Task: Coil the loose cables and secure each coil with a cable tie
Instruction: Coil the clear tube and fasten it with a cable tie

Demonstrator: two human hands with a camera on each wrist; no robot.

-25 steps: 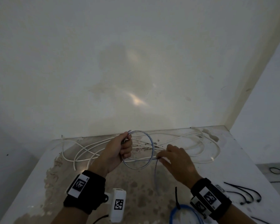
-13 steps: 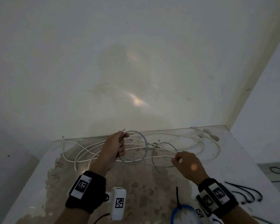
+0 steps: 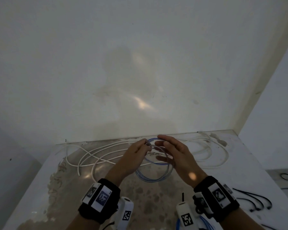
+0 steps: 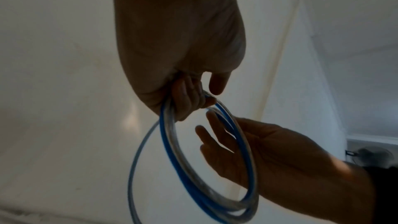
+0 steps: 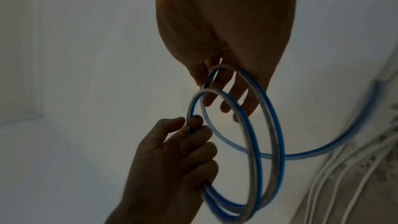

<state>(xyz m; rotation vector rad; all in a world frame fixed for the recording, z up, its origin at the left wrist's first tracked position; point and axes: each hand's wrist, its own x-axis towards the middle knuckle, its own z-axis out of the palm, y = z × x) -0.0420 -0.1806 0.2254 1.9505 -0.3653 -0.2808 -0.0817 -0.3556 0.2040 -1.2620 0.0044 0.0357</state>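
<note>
A person's left hand (image 3: 136,153) pinches the blue cable (image 3: 154,177) coil above the table (image 3: 239,163), at 12 o'clock from the wrists; the right hand (image 3: 176,156), fingers straight, guides a loop (cable ties (image 3: 254,201) wait at 4 o'clock). Slack pinching could spring the coil apart.

The head camera looks down from above the tabletop (image 3: 239,165); both wrist cameras sit close, sharing the fingers (image 4: 189,98) and cable coil (image 5: 254,142).

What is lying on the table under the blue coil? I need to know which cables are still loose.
Under the blue coil, loose white cables sprawl across the table. Both hands hide where they cross beneath the coil.
</note>
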